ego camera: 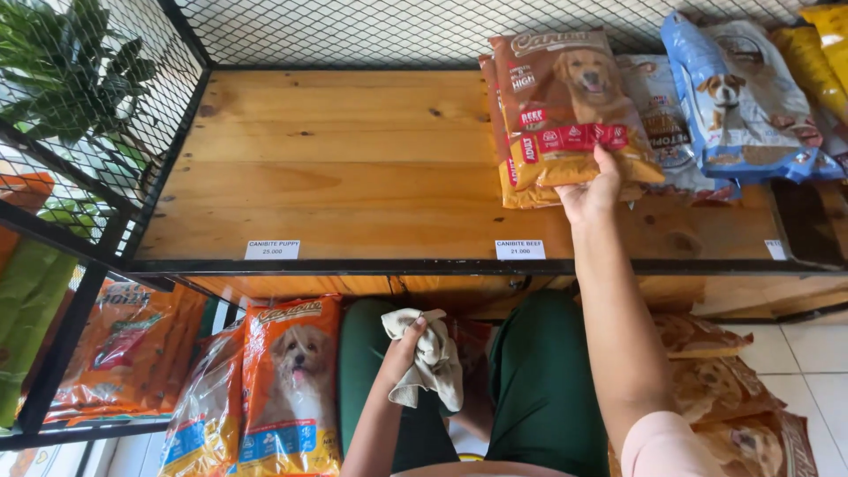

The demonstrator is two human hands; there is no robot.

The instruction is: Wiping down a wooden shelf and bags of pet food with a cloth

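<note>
A person's green-trousered lap (539,380) sits below a wooden shelf (353,159), one hand on a pet-food bag, the other holding a cloth.

The shelf's left stretch lies bare wood, while bags crowd its right end, so the wiping and restocking looks partly done, with most of the board yet to fill. The right hand (590,190) has its fingers closed on the lower edge of a brown-and-gold dog-food bag (565,97), which lies on a matching bag near the back mesh. Beside it lie a grey bag (658,110), a blue-and-white bag (738,97) and a yellow one (817,57). Orange bags (291,380) stand on the floor below. The left hand (402,349) clutches a crumpled beige cloth (433,362) over the lap. Two small white price tags (272,250) (519,250) sit on the shelf's front edge.
</note>
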